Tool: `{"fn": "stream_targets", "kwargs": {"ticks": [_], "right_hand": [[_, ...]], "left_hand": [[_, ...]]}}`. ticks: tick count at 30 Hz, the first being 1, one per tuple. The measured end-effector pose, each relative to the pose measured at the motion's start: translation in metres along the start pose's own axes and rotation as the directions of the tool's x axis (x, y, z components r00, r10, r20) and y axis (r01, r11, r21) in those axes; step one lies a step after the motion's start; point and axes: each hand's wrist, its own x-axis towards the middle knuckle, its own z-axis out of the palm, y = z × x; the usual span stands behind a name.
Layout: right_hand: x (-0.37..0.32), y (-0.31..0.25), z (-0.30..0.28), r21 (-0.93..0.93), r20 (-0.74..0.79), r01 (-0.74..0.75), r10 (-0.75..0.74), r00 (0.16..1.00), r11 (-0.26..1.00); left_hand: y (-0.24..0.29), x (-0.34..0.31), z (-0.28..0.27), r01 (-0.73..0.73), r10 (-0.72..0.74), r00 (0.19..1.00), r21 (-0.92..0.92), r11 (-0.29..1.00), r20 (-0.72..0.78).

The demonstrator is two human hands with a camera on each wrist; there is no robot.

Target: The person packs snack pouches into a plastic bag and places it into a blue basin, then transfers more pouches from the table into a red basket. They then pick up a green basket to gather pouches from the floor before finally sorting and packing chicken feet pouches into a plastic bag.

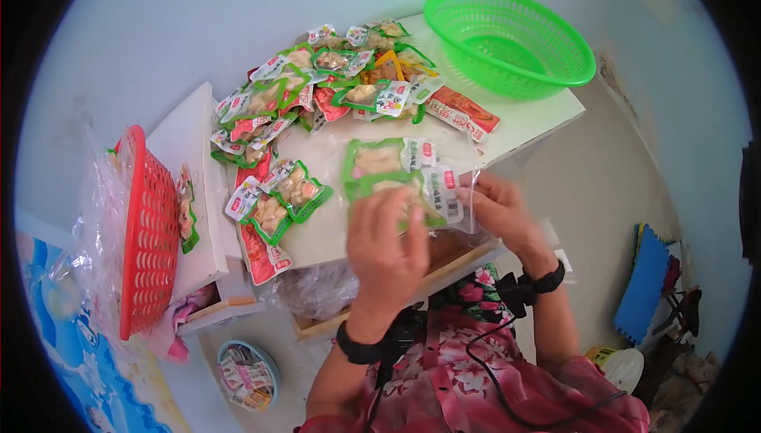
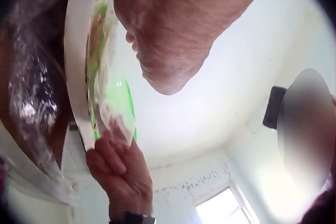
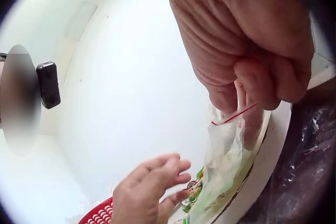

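A clear zip bag [image 3: 223, 148] with a red line along its mouth lies low over the white table [image 1: 305, 144]. Inside it, two green-edged snack packets [image 1: 380, 160] lie side by side. My right hand [image 1: 501, 209] pinches the bag's open end between thumb and fingers. Over the bag's near left part is my left hand [image 1: 388, 235], slightly blurred, hiding some of the lower packet. Its fingers are loosely bent with nothing between them, as the right wrist view shows. Two loose packets [image 1: 297, 189] rest on the table to the left of the bag.
Behind the bag spreads a heap of snack packets [image 1: 265, 100], with a red long packet [image 1: 464, 112] at its right. A green basket [image 1: 507, 76] stands at the back right, a red basket [image 1: 151, 235] at the left. Crumpled clear plastic [image 1: 317, 290] fills an open drawer below.
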Motion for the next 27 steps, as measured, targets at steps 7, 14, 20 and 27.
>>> {"fn": "stream_targets", "kwargs": {"ticks": [7,14,20,27], "right_hand": [[0.001,0.003,0.003,0.040,-0.037,0.013,-0.012,0.999,0.999],[0.009,-0.004,0.024,-0.116,-0.085,0.153,-0.163,0.983,0.981],[0.023,0.009,0.036,-0.187,-0.115,0.188,-0.211,0.971,0.964],[0.008,0.007,0.023,-0.061,-0.221,0.108,-0.119,0.968,0.992]], "left_hand": [[-0.043,-0.035,-0.028,0.468,-0.469,0.880,-0.311,0.827,0.078],[-0.045,-0.028,-0.026,0.541,-0.537,0.832,-0.421,0.728,0.139],[-0.050,-0.032,-0.027,0.466,-0.451,0.883,-0.124,0.876,0.129],[-0.041,-0.031,-0.043,0.247,-0.249,0.967,0.049,0.968,0.044]]}}
